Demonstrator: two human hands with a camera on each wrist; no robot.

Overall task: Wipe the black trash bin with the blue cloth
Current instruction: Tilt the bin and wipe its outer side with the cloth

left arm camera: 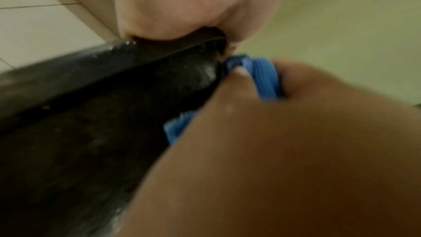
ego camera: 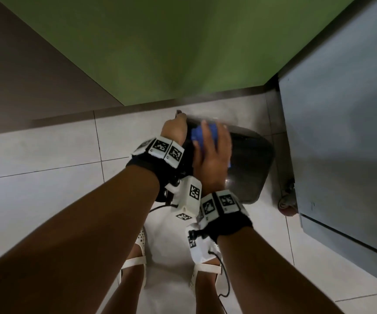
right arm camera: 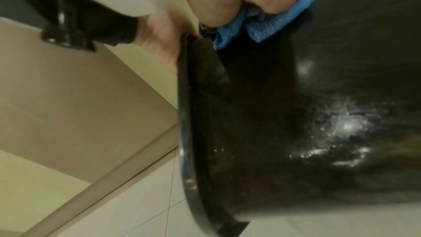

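Pale floor tiles (ego camera: 47, 155) run up to a green wall (ego camera: 160, 53), with a brown panel (ego camera: 24, 64) at the far left and a grey cabinet (ego camera: 341, 132) on castors along the right edge of the floor. You have the black trash bin (ego camera: 248, 164) tipped on its side on the floor, close beside the cabinet and just in front of the green wall's base, its open mouth turned toward your left. Your left hand (ego camera: 175, 130) grips the bin's rim at the far side, fingers curled over the edge; the left wrist view shows the rim pressed up into your palm. Your right hand (ego camera: 214, 152) lies across the bin's upward-facing side with the blue cloth (ego camera: 203, 137) under it, fingers spread and bent over the cloth, pressing it against the black plastic near the rim. In the right wrist view the cloth (right arm camera: 268, 22) bunches out from under your palm and the bin's wall (right arm camera: 296, 114) glistens with wet specks. Both wrists wear black bands with white marker blocks, and your feet in white sandals (ego camera: 137, 257) stand on the tiles at the near edge, just behind the bin.
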